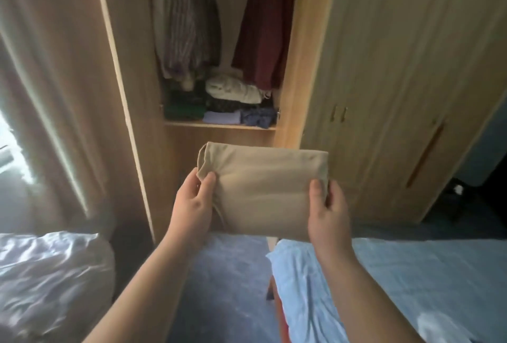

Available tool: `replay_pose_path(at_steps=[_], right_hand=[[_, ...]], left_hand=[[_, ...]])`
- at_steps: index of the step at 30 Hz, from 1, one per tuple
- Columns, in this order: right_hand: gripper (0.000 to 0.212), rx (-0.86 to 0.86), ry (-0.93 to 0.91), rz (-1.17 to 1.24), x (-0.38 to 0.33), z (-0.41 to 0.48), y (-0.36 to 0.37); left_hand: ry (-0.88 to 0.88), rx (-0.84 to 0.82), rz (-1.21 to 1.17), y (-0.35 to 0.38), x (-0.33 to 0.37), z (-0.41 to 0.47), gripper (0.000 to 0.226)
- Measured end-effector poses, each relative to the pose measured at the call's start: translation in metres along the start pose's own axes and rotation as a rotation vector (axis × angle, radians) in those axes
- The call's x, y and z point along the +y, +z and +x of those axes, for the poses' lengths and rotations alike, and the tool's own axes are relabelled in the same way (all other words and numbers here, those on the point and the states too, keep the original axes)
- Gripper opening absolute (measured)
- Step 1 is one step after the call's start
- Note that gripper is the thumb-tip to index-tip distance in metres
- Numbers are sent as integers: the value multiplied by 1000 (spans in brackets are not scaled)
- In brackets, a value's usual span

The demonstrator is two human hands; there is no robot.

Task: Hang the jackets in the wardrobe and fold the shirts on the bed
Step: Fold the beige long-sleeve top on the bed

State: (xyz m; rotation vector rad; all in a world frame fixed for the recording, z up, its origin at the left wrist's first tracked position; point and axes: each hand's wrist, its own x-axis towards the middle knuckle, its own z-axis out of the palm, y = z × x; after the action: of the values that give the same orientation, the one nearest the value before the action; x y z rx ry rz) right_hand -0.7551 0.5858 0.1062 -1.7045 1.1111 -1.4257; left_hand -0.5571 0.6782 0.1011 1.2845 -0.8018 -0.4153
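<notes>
Head view: folded beige shirt (263, 191) held in mid-air betw. both hands, in front of the open wardrobe (290, 68) and above the strip of floor betw. the bed (411, 287) and a white duvet (49, 282). Left hand (193, 202) pinches the shirt's left edge, thumb on top, fingers under; right hand (327, 208) grips the right edge the same way. Both forearms stretched fwd, palms facing inward, shirt roughly level. Inside wardrobe: a dark red jacket (263, 29) and a striped garment (186, 27) hang above a shelf (219, 125) w/ stacked folded clothes (233, 101). Risks, as I judge: the loose flap at the top-left corner could open and undo the fold if one hand lets go early; pushing it onto the crowded stack could topple or rumple things.
</notes>
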Motion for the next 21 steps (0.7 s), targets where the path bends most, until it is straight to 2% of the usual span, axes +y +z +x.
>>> replay_pose_path(at_steps=[8, 15, 16, 19, 21], right_hand=[[15, -118, 7, 6, 31, 68, 87], [14, -134, 15, 30, 103, 186, 145], [17, -147, 23, 32, 112, 202, 152], [44, -166, 49, 30, 145, 264, 181], [57, -176, 34, 44, 160, 307, 206]], left_hand=[[30, 82, 102, -16, -44, 77, 25], [35, 160, 179, 41, -107, 188, 24], [26, 158, 183, 49, -113, 203, 25], [-11, 150, 211, 77, -129, 269, 32], [-3, 179, 241, 91, -139, 316, 28]])
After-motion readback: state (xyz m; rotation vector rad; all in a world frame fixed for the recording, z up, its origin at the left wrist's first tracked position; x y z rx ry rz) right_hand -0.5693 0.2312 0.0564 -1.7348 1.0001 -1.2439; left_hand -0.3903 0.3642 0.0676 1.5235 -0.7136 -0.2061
